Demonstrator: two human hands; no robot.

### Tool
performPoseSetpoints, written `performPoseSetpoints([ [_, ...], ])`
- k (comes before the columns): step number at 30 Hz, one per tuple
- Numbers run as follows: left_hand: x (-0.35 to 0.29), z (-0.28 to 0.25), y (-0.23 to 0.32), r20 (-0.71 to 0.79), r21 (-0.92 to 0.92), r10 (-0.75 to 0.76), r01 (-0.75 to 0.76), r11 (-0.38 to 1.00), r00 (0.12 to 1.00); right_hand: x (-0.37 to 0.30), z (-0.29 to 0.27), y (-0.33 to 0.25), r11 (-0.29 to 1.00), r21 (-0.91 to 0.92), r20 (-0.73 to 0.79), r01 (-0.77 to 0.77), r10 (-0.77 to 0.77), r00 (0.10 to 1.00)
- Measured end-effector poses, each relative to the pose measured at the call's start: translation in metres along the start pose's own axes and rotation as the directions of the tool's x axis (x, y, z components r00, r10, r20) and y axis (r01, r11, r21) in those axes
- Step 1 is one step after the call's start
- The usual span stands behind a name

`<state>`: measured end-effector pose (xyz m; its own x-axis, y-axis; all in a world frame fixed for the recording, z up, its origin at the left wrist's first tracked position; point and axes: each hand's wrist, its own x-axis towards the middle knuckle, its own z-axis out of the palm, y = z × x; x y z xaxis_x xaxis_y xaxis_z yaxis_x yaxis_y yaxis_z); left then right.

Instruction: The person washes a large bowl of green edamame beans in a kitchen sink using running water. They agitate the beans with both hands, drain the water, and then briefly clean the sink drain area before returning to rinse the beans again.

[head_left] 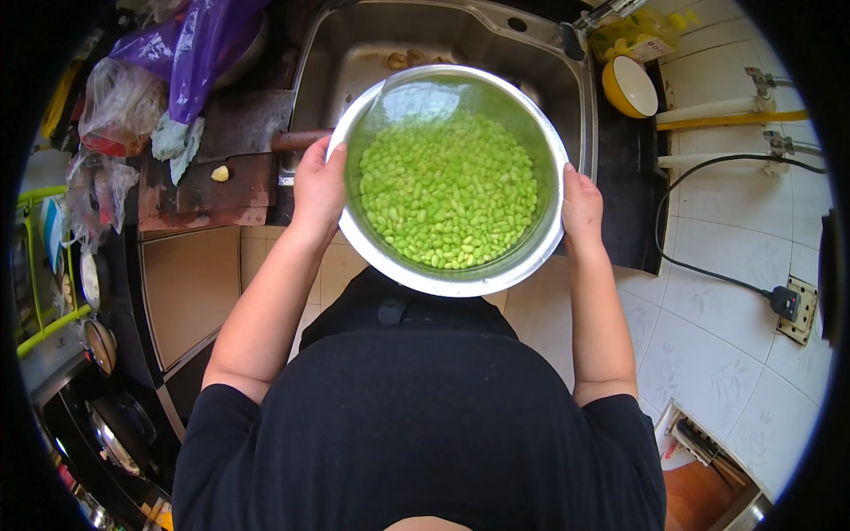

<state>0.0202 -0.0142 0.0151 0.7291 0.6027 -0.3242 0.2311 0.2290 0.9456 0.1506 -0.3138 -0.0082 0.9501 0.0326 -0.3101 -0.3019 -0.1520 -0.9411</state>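
Observation:
Between my two hands is a round stainless steel basin [423, 282], held up in front of me at the near edge of the sink. Shelled green beans [450, 196] cover its bottom under clear water, whose surface reflects light at the far side. My left hand [320, 183] grips the left rim, thumb on top. On the opposite rim, my right hand [582, 206] is closed with its thumb along the edge. The fingers under the basin are hidden on both sides.
Behind the basin lies a steel sink [354, 66] with brownish scraps [409, 59]. To the left, a cleaver [299, 141] and a small pale yellow piece [220, 173] rest on a cutting board [205, 196]. A yellow bowl [630, 87] stands right of the sink, below the faucet [611, 12].

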Motion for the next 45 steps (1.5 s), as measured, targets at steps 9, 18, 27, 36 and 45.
performPoseSetpoints([
  [9, 0.007, -0.003, -0.007, 0.015, 0.008, -0.004, 0.004, 1.0, 1.0, -0.004, 0.003, -0.007, 1.0, 0.019, 0.002, -0.008, 0.008, 1.0],
  [18, 0.008, -0.002, -0.003, 0.003, 0.024, -0.027, 0.027, 0.999, 1.0, -0.004, 0.004, -0.011, 0.999, 0.031, 0.022, -0.023, 0.023, 1.0],
  [27, 0.007, 0.001, 0.002, 0.003, 0.011, -0.026, 0.026, 1.0, 1.0, -0.002, 0.004, -0.01, 0.999, 0.031, 0.016, -0.019, 0.018, 1.0],
  [36, 0.011, 0.001, 0.002, -0.001, -0.005, -0.055, 0.055, 0.998, 0.999, 0.001, 0.003, -0.009, 0.999, 0.037, 0.029, -0.039, 0.038, 0.999],
  [45, 0.012, 0.003, 0.004, -0.01, 0.001, -0.068, 0.068, 0.998, 0.998, 0.004, 0.004, -0.01, 0.998, 0.045, 0.043, -0.046, 0.044, 0.998],
])
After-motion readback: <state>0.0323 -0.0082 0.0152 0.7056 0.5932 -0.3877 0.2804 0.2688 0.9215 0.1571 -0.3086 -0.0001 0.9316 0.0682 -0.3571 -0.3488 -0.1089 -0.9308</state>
